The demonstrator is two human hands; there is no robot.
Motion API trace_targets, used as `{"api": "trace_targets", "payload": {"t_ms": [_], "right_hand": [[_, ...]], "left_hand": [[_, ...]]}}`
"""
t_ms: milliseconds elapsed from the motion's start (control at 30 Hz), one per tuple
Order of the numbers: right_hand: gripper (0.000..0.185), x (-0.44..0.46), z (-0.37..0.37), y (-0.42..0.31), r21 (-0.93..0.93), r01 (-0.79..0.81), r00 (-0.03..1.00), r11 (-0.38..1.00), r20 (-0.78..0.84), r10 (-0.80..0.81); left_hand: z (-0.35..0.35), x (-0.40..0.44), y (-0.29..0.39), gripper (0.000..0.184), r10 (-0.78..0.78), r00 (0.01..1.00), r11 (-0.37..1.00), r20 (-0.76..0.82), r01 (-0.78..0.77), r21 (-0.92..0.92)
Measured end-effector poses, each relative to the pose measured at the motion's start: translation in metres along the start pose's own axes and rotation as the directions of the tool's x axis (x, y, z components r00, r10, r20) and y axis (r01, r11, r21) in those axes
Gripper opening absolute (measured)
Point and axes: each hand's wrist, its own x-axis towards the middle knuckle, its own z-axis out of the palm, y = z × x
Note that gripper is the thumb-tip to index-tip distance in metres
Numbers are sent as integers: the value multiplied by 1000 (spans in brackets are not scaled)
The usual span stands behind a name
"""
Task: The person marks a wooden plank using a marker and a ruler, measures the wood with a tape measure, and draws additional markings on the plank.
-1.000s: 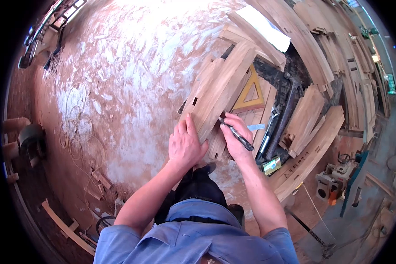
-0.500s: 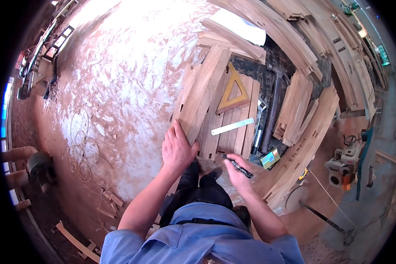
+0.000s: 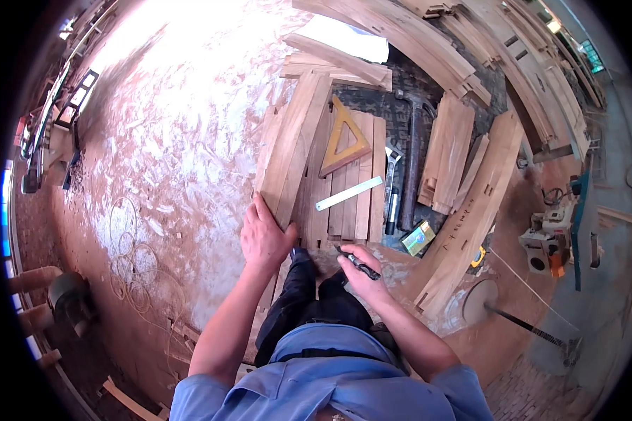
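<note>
Under your left hand (image 3: 265, 237) lies the near end of a long wooden plank (image 3: 296, 144), slanting away from you along the left side of a row of boards (image 3: 343, 219). Your fingers lie along its left edge and your thumb reaches toward the right one, so that hand spans the end in a moderately spread hold. Your right hand (image 3: 362, 272) is closed around a black marker (image 3: 360, 262), apart from the wood. The plank looks stiff and solid, probably fairly weighty for its length, and tip-heavy if lifted from this end alone. Its smooth faces may slide a little; the long edges offer the surest hold, with a second grip near the middle for balance. It seems unlikely to break, though its corners could dent.

To its right, a yellow set square (image 3: 347, 161) and a steel rule (image 3: 349, 194) lie loose on the boards, where a sideways swing could sweep them off. Farther right are a wrench (image 3: 391, 172), a hammer (image 3: 413, 158) and a small box (image 3: 418, 238). Beyond the plank's far end, more stacked pieces (image 3: 358, 76) crowd close; whether they touch it, you cannot tell from this angle.
</note>
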Motion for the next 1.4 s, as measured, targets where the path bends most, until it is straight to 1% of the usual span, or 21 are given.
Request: {"api": "trace_targets", "payload": {"t_ms": [200,333,367,467,500,600,700,800,900,1000,1100,1200,1300,1400], "right_hand": [[27,-5,1,6,18,11,1000,1000,-13,-11],[25,-10,4,13,16,-28,998,999,-52,29],[25,-11,4,13,12,-78,995,997,-58,79],[24,-8,0,16,88,-186,982,978,19,185],[24,-7,1,18,115,-162,987,980,-1,164],[23,-2,-2,18,45,-137,991,990,-5,137],[22,5,-2,11,57,-144,990,988,12,143],[21,11,1,-3,25,-124,992,992,-6,124],[22,18,7,12,18,-39,999,999,-9,39],[22,21,11,9,75,-124,992,990,3,124],[22,25,15,2,80,-130,991,988,-5,131],[21,31,17,-1,47,-192,981,980,-10,193],[22,38,19,-5,101,-185,982,978,-12,187],[22,43,20,-13,173,-172,984,970,-16,177]], "left_hand": [[-2,-1,-1,105,-2,1000,1000,-3,2,22],[-5,-1,1,105,-19,1000,1000,25,19,21],[-6,-1,2,105,-23,999,999,33,22,25],[-5,-1,0,104,-15,1000,1000,25,14,27],[-4,-1,0,103,-8,1000,1000,15,8,24],[-6,0,0,103,-3,1000,1000,19,3,25],[-8,0,0,103,-13,999,1000,31,13,6],[-9,1,0,104,-23,999,1000,49,23,9],[-5,1,-4,103,-11,999,1000,32,11,-9],[-6,2,-5,104,1,999,1000,36,-1,-2],[-3,2,-7,105,16,1000,1000,20,-16,-12],[-2,2,-9,105,15,1000,999,24,-15,-30],[-6,3,-7,105,12,999,999,40,-11,-40],[-4,2,-9,105,28,999,999,23,-27,-38]]}}
